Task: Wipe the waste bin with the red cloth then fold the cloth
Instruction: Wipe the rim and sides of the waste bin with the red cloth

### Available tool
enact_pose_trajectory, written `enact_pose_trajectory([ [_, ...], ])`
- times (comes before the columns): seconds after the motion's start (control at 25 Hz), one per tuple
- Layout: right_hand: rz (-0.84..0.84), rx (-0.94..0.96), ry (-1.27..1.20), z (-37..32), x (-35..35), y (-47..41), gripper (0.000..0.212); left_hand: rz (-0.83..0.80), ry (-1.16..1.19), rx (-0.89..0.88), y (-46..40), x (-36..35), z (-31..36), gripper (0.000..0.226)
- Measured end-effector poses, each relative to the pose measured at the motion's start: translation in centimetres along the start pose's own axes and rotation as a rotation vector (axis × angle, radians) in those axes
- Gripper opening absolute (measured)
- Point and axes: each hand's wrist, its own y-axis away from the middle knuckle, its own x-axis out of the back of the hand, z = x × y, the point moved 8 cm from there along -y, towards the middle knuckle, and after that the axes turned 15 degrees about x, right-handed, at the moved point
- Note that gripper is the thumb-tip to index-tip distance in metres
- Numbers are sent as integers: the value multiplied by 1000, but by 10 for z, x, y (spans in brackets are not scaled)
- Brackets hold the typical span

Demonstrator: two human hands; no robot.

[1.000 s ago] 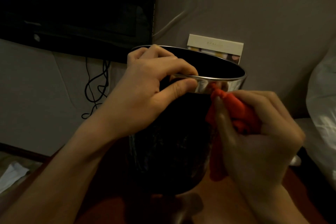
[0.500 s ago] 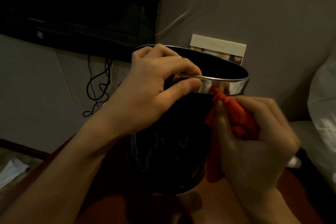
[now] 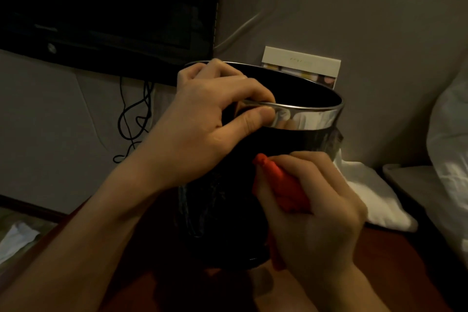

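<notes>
Currently: Bin Side Wipe, 2 Hands Engaged

The left hand [image 3: 202, 124] pinches the chrome rim of the waste bin [image 3: 311, 119], which stands on the reddish-brown table [image 3: 410, 261] near its far edge. The right hand [image 3: 314, 213] clenches the red cloth [image 3: 283, 182] against the bin's dark side. A white towel [image 3: 367, 195] lies right of it; a wall-mounted screen [image 3: 106, 7] hangs behind.

surface: reddish-brown table [image 3: 395, 268] | on it: black waste bin [image 3: 228, 210], upright

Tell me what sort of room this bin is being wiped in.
Probably a bedroom or hotel room. A dark flat screen hangs on the wall with cables dangling beneath it, and white bedding lies at the right beside the waste bin.
</notes>
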Motion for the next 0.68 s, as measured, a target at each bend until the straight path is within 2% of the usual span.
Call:
enact_pose_trajectory([
  [0.16,85,-4,-33,3,14,-11,16,36,-35,-29,2,-2,6,13],
  [0.28,135,-34,30,13,32,-22,15,28,-26,-44,1,-3,6,13],
  [0.4,107,-52,33,13,27,-20,16,33,-26,-30,0,-1,5,13],
  [0.56,-30,1,-9,-9,-4,-4,13,40,-25,-33,2,-2,6,10],
  [0.68,35,10,-1,0,10,-13,15,36,-17,-25,1,-1,5,10],
])
